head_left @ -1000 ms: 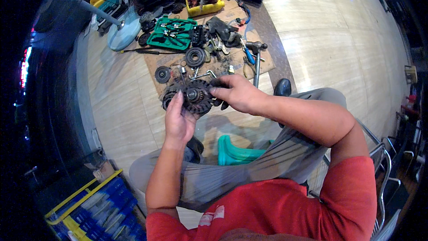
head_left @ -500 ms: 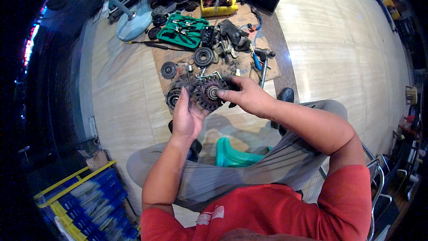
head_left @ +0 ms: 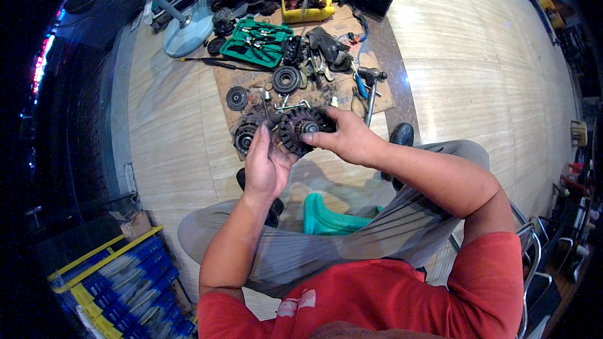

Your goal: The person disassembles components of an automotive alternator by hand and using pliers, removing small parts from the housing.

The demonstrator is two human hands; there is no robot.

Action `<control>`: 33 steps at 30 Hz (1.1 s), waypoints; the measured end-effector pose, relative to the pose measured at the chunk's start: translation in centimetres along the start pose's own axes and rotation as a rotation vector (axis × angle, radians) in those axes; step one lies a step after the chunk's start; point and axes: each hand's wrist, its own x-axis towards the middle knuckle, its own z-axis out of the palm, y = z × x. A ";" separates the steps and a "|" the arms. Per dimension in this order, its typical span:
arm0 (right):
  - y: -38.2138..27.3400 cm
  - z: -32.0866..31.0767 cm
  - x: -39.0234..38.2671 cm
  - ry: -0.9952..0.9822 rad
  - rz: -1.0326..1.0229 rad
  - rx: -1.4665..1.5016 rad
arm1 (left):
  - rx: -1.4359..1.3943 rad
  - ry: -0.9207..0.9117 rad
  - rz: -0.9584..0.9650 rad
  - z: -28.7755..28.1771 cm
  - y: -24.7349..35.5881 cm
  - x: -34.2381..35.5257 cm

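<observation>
- Right hand (head_left: 342, 135) closed on the dark toothed rotor (head_left: 291, 130), thumb against the bearing at its hub
- Left hand (head_left: 266, 168) at the rotor's lower left, thumb raised (its fingers partly hidden, so I cannot tell how firmly it grips, if at all)
- Rotor held near the close edge of the cardboard (head_left: 231, 76), just right of a round dark housing (head_left: 244, 140)
- Beyond lie a grooved pulley (head_left: 286, 88), a ball-peen hammer (head_left: 372, 95) and a green tool case (head_left: 228, 52)
</observation>
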 end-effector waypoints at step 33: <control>0.0 -0.2 0.1 0.076 -0.187 0.060 | 0.081 0.039 0.060 -0.3 0.2 0.2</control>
